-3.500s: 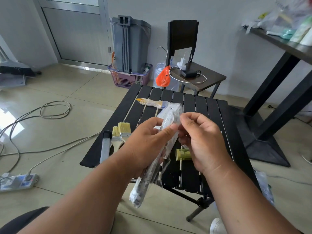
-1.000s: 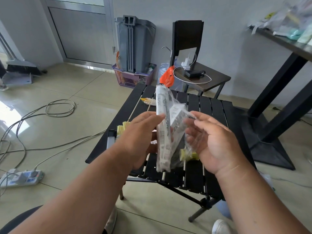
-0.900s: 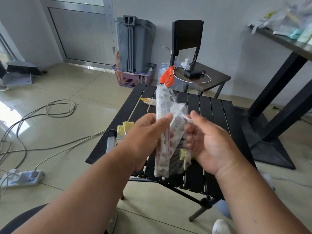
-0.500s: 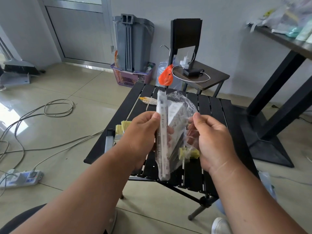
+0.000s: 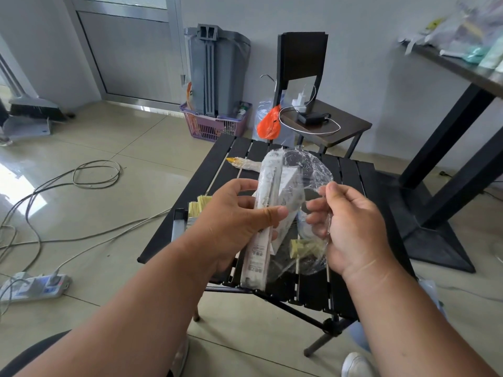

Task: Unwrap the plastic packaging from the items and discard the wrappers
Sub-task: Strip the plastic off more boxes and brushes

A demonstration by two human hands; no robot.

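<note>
Item: white boxed pack (image 5: 268, 210), above the bench (image 5: 351, 180) centre. Your left hand (image 5: 234, 224) is gripping it; your right hand (image 5: 351, 227), at 3 o'clock, is pinching the clear wrapper (image 5: 307, 170), now ballooning open. Removal is nearing.

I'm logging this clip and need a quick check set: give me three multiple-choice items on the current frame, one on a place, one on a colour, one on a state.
1. Where is the wrapped yellow-tipped item?
A. On the slatted table's far end
B. On the floor
C. On the chair

2. What colour is the plastic bag hanging beside the chair?
A. Blue
B. Orange
C. Green

3. What is the state of the clear wrapper?
A. Sealed, lying on the table
B. Already in the bin
C. Pulled away from the white package by the right hand

Answers: 1 A, it lies on the far slats. 2 B, it is bright orange. 3 C, the left hand grips the package while the right pinches the ballooned film.
</note>
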